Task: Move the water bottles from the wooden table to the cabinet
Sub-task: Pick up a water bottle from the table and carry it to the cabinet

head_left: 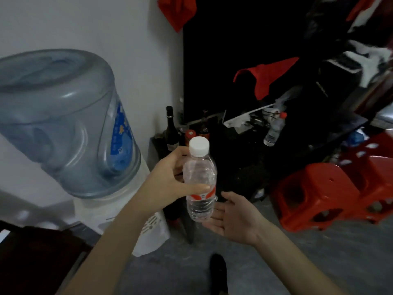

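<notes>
- Clear plastic, white cap, red label band: the water bottle (200, 179) stands nearly upright in my left hand (170, 179), cap at twelve o'clock, base at six, in mid-air and off any worktop.
- My left hand is clamped on its upper body, thumb across the front just above the label, fingers wrapped round the back.
- My right hand (236, 216) lies at about four o'clock from the bottle's base, palm up, fingers spread apart and holding nothing; its fingertips are just beside the base, and I cannot tell whether they touch it.
- So the long axis runs straight down toward my open right palm, which is the nearer hand to the base; I judge a hand-over or a support from below comes next.
- At about two o'clock from the bottle, well apart, a second bottle with a red cap (274, 129) leans on the dark cabinet shelf (348, 126); that looks like the drop-off side.
- A water dispenser jug (63, 124) sits at nine o'clock, red stools (319, 192) at three.
</notes>
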### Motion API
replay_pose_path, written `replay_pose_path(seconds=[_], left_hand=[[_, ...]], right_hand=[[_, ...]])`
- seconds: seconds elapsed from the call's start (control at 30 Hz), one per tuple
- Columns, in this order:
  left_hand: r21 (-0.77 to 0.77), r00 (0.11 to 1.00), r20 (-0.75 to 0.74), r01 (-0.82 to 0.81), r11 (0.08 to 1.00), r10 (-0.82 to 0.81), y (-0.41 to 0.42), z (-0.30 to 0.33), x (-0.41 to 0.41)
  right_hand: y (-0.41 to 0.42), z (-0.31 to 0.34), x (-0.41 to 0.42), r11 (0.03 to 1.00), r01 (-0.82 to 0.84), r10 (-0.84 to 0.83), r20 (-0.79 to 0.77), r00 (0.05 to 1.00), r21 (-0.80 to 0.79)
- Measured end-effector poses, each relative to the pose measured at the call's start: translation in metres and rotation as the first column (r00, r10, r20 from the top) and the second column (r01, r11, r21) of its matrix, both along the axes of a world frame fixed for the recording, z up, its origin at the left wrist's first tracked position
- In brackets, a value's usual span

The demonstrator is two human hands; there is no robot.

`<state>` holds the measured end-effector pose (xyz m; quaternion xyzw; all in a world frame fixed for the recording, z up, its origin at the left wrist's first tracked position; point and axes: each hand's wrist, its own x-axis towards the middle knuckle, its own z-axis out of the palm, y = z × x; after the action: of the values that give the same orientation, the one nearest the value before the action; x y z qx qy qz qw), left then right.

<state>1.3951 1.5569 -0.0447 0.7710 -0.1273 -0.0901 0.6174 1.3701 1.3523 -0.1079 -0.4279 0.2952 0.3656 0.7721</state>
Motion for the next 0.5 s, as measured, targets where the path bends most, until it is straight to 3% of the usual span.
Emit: replay_pose_path(seconds=[0.27, 0.5], left_hand=[[0.020, 0.988, -0.011, -0.154, 0.988, 0.154, -0.049, -0.010, 0.085], [0.025, 0.960, -0.026, -0.280, 0.960, 0.280, -0.053, -0.034, 0.128]], right_hand=[[-0.049, -0.008, 0.129, 0.984, -0.177, 0.178, -0.069, 0.982, 0.021], [-0.044, -0.043, 0.208, 0.953, -0.302, 0.298, -0.137, 0.945, -0.009]])
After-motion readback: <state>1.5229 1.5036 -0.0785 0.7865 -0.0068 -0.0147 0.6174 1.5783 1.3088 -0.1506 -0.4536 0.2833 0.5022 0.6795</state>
